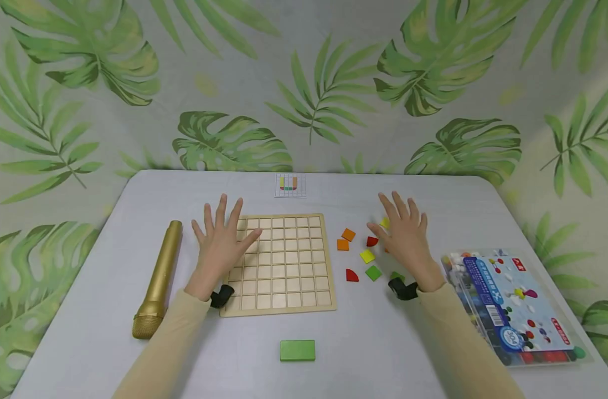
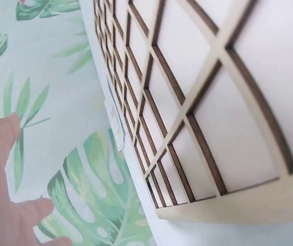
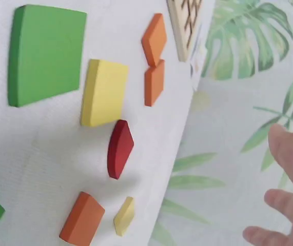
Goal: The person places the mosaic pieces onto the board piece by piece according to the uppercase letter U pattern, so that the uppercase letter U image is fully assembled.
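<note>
My left hand (image 1: 220, 248) hovers over the left side of a wooden grid board (image 1: 285, 271), its fingers spread and nothing in them. To the right of the board, my right hand (image 1: 407, 239) is held above scattered flat blocks, fingers also spread and holding nothing. Among those blocks are two orange squares (image 1: 343, 244), a red quarter-round piece (image 1: 351, 275), a yellow square (image 1: 367, 255) and a green square (image 1: 373, 272). In the right wrist view, another orange block (image 3: 82, 219) and a small yellow block (image 3: 124, 216) lie beyond a red piece (image 3: 120, 149).
A green rectangular block (image 1: 297, 350) lies at the front. Left of the board is a gold microphone (image 1: 160, 271); a clear plastic case (image 1: 520, 310) of colourful parts stands at the right. A small pattern card (image 1: 290, 193) sits behind the board, near the table's far edge.
</note>
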### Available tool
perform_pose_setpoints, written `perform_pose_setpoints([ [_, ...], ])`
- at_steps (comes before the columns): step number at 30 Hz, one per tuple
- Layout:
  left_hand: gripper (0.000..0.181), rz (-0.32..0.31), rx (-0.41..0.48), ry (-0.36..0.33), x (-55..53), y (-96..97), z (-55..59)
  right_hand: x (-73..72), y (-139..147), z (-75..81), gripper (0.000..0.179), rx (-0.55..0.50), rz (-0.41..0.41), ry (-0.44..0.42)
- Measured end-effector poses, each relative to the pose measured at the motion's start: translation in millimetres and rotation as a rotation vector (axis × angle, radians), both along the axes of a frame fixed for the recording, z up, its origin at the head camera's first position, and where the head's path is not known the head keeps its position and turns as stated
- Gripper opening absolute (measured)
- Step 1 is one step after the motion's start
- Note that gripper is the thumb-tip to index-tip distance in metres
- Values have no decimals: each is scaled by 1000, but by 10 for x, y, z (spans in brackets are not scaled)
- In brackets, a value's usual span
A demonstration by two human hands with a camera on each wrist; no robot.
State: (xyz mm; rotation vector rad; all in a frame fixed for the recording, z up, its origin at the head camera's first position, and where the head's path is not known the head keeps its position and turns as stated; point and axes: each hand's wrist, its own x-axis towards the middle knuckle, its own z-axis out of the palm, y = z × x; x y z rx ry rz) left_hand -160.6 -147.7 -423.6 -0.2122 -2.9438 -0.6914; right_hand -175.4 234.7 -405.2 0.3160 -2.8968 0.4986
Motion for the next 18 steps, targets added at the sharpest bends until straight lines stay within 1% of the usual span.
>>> perform_pose_setpoints([
  [3,78,-37,68,-24,32,-36,12,-48,69,25,67,-133,51,8],
  [5,73,-58,113,-62,52,-68,25,-88,119,31,62,-236,69,2],
  [7,69,-72,149,-115,72,-103,32,-129,167,24,56,-329,65,-11],
  [10,65,-94,167,-185,102,-163,20,-191,231,2,46,-440,14,-34],
  [12,63,-114,158,-210,116,-206,-8,-238,270,-24,41,-495,-24,-64],
  [15,63,-148,143,-218,129,-265,-62,-299,318,-63,37,-579,-83,-152],
  [18,62,-181,119,-220,137,-309,-112,-349,360,-98,36,-655,-132,-253],
])
